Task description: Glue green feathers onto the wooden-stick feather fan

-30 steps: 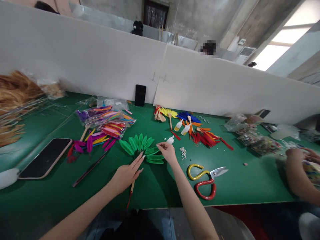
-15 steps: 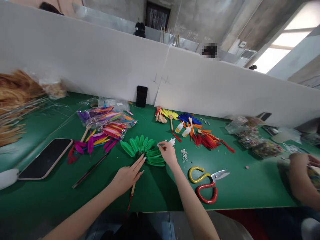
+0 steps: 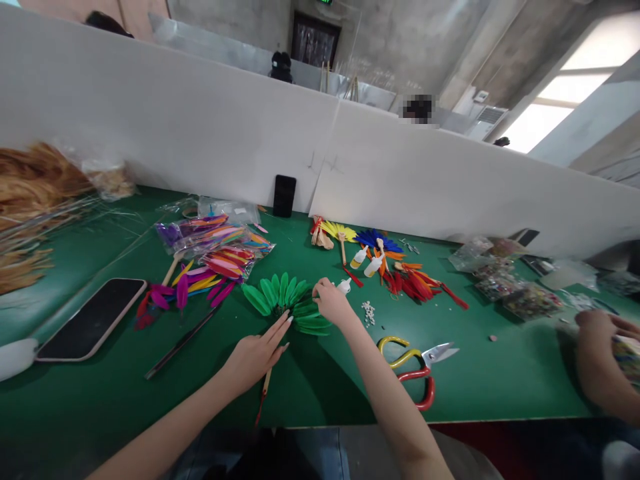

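Note:
A green feather fan [image 3: 280, 291] lies spread on the table, its wooden handle [image 3: 267, 383] pointing toward me with a red tassel at the end. My left hand [image 3: 256, 353] rests over the base of the fan, fingers stretched out and fingertips on the spot where the feathers meet. My right hand [image 3: 331, 301] is at the fan's right edge, thumb and finger pinched together over the feathers. What sits in that pinch is too small to make out. Just beyond it lies a small white glue bottle [image 3: 345, 286], with a pile of white beads [image 3: 369, 313] to the right.
Large scissors [image 3: 425, 360] lie by my right forearm. Feather packets [image 3: 227, 243], a pen [image 3: 180, 343] and a phone [image 3: 95, 320] are on the left. Finished-looking yellow [image 3: 340, 231] and blue fans [image 3: 377, 240] lie at the back. Another person's arm [image 3: 603, 363] is at far right.
My right hand has shifted slightly left and up over the feathers, and its forearm now covers part of the scissors' red handle. My left hand stays on the fan's base.

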Demonstrator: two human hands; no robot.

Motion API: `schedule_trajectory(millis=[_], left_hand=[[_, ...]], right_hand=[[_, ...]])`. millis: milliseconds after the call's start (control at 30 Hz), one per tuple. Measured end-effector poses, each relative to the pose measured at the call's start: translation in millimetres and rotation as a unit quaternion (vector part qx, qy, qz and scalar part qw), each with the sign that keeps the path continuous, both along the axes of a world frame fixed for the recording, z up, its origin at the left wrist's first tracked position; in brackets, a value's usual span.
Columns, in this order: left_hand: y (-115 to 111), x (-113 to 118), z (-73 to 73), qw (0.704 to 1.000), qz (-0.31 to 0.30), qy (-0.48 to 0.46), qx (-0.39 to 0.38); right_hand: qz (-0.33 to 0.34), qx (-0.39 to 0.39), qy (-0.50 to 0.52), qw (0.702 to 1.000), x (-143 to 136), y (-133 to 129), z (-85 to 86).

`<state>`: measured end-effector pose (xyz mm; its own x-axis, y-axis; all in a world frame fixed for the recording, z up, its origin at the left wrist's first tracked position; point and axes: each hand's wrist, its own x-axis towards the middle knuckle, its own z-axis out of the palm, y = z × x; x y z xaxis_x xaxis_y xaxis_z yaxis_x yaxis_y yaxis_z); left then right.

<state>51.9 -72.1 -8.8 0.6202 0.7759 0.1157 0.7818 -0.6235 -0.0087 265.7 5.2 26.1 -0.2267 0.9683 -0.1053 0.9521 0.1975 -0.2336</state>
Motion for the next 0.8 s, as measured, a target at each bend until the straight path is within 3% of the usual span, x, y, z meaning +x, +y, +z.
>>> schedule_trajectory(millis=[367, 800], left_hand=[[0, -1, -0.3, 1.0, -0.002, -0.017, 0.012], [0, 0, -1.7, 1.0, -0.005, -0.008, 0.011]], right_hand=[[0.028, -0.025, -0.062, 0.997, -6, 4, 13.2], [0.029, -0.007, -0.053, 0.998, -7, 10, 4.9]])
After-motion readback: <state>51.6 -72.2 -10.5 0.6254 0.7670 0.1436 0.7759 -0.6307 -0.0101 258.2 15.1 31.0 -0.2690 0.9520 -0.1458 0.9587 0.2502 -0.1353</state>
